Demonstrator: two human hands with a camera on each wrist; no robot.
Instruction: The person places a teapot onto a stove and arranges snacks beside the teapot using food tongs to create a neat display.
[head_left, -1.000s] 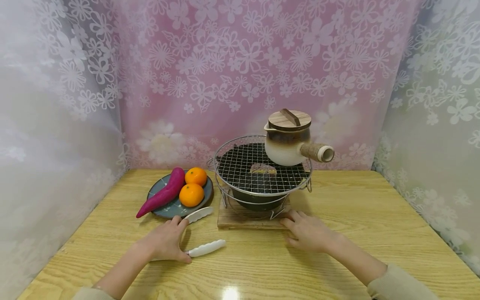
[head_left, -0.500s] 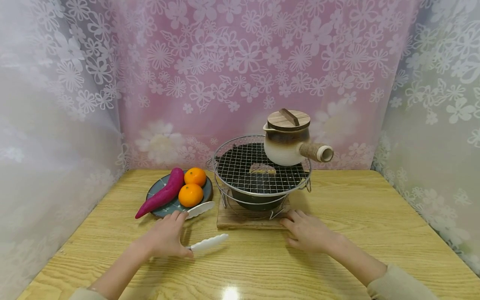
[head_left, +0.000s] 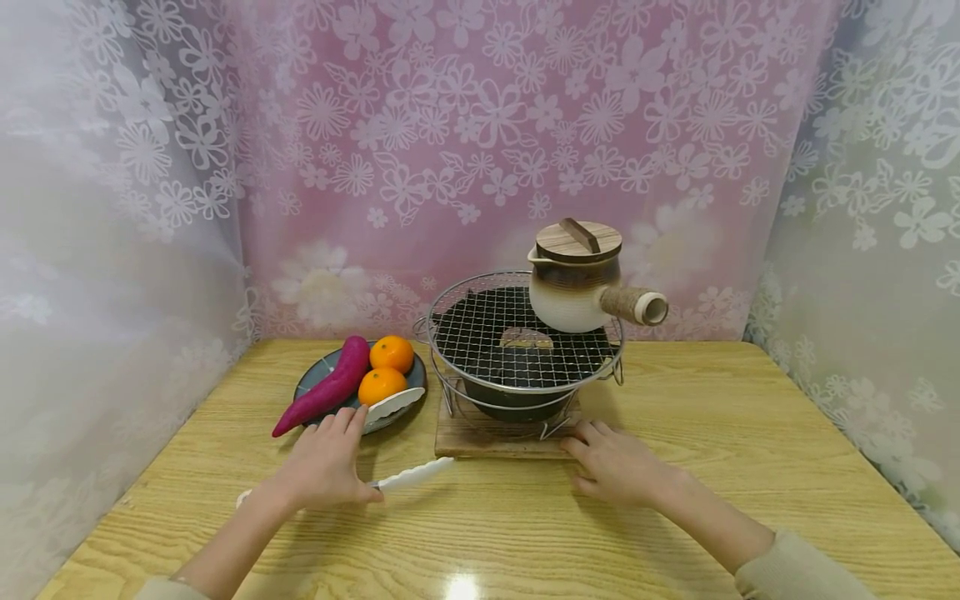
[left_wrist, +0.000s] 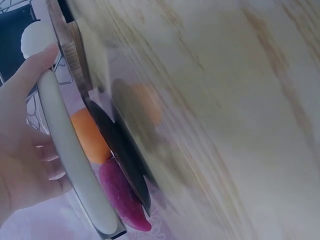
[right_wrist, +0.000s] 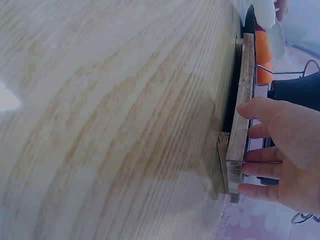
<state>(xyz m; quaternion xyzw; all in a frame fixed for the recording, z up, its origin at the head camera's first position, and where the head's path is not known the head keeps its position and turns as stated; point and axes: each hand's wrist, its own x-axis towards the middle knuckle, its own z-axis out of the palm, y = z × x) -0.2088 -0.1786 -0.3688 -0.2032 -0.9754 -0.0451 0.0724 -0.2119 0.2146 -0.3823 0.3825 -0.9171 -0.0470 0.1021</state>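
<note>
My left hand point(head_left: 335, 463) grips white plastic tongs point(head_left: 413, 476) low over the table, fingers over one arm and thumb on the other. The tongs' upper arm point(head_left: 393, 403) reaches over the rim of a dark plate point(head_left: 308, 384), next to the nearer of two oranges point(head_left: 381, 385). A purple sweet potato point(head_left: 327, 387) lies on the same plate. In the left wrist view the tongs point(left_wrist: 70, 150) cross in front of the orange point(left_wrist: 87, 135) and sweet potato point(left_wrist: 120, 195). My right hand point(head_left: 615, 463) lies relaxed on the table, fingertips point(right_wrist: 252, 131) against the wooden board point(head_left: 501, 442).
On the board stands a black stove with a round wire grill point(head_left: 525, 337). A ceramic pot point(head_left: 576, 279) with a wooden lid and side handle sits on the grill's right part. Flowered curtains close in the back and both sides.
My left hand has taken hold of the tongs and carried them forward. Their upper arm went from in front of the plate to over its rim. The right hand stayed still.
</note>
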